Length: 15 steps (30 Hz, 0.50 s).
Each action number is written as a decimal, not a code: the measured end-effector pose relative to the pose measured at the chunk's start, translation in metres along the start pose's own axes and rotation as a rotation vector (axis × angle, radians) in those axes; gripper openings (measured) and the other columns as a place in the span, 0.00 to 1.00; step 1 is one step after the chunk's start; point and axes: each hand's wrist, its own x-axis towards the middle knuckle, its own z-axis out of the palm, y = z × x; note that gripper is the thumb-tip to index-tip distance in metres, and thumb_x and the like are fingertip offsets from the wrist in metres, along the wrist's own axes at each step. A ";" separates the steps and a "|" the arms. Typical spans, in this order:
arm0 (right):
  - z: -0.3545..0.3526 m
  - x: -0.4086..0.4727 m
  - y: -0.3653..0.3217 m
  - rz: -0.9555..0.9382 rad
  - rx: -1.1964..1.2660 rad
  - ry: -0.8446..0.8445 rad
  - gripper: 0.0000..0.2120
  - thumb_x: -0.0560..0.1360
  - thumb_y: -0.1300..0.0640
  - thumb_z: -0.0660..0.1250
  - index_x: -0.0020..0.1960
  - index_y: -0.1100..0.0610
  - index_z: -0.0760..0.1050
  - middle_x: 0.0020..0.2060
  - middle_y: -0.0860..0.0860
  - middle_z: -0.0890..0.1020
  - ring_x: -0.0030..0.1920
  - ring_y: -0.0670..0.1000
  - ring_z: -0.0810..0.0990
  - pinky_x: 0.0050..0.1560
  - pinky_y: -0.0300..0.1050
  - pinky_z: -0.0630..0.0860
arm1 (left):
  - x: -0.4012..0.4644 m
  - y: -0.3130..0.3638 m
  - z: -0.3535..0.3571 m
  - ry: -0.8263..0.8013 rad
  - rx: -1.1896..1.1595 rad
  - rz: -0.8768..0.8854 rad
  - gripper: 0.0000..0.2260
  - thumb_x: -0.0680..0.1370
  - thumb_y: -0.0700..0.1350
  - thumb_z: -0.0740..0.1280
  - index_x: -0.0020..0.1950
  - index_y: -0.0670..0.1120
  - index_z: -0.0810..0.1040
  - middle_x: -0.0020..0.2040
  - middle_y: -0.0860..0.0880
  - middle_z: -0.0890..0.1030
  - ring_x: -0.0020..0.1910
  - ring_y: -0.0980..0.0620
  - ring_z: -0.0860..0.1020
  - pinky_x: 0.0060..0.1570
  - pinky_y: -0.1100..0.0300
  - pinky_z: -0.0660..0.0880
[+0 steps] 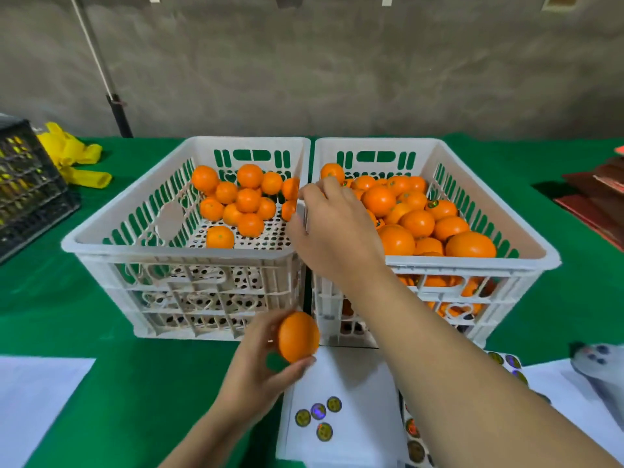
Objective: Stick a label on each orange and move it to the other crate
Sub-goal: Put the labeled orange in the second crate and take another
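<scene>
Two white slotted plastic crates side by side, touching, on a green cloth-covered surface (pixel 101 332); left crate (pixel 169 244) about a dozen round oranges (pixel 248 200) heaped toward its far right corner, perforated floor showing near; right crate (pixel 472 261) heaped full with oranges, one (pixel 440 209) bearing a shiny round label. Left hand (pixel 256 373) below the crates' near walls, fingers curled round a single orange (pixel 299 336) held above the surface. Right hand (pixel 334 231) reaching over the right crate's left rim, fingers bent downward; whether anything gripped, cannot tell. White backing sheet (pixel 344 444) with four round shiny stickers (pixel 318 411) near; black crate (pixel 30 184) far left.
</scene>
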 end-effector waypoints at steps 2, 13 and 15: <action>-0.001 -0.004 0.001 -0.024 0.021 0.018 0.16 0.81 0.48 0.59 0.65 0.55 0.74 0.58 0.53 0.75 0.57 0.55 0.74 0.57 0.54 0.74 | -0.003 -0.021 0.009 -0.044 0.173 -0.030 0.33 0.70 0.69 0.75 0.71 0.70 0.66 0.68 0.71 0.70 0.60 0.58 0.80 0.57 0.53 0.81; 0.034 -0.173 0.015 -0.096 0.210 -0.005 0.14 0.76 0.48 0.68 0.60 0.51 0.76 0.59 0.51 0.70 0.58 0.56 0.68 0.59 0.49 0.66 | 0.001 -0.044 0.027 -0.151 0.488 0.046 0.36 0.74 0.68 0.67 0.78 0.61 0.59 0.68 0.58 0.68 0.53 0.48 0.81 0.42 0.53 0.78; 0.040 -0.197 0.029 -0.038 0.205 -0.220 0.14 0.76 0.42 0.68 0.56 0.49 0.76 0.54 0.46 0.69 0.54 0.52 0.67 0.53 0.49 0.67 | 0.000 -0.044 0.028 -0.147 0.500 0.047 0.36 0.74 0.67 0.68 0.78 0.62 0.57 0.71 0.59 0.66 0.53 0.48 0.81 0.43 0.55 0.78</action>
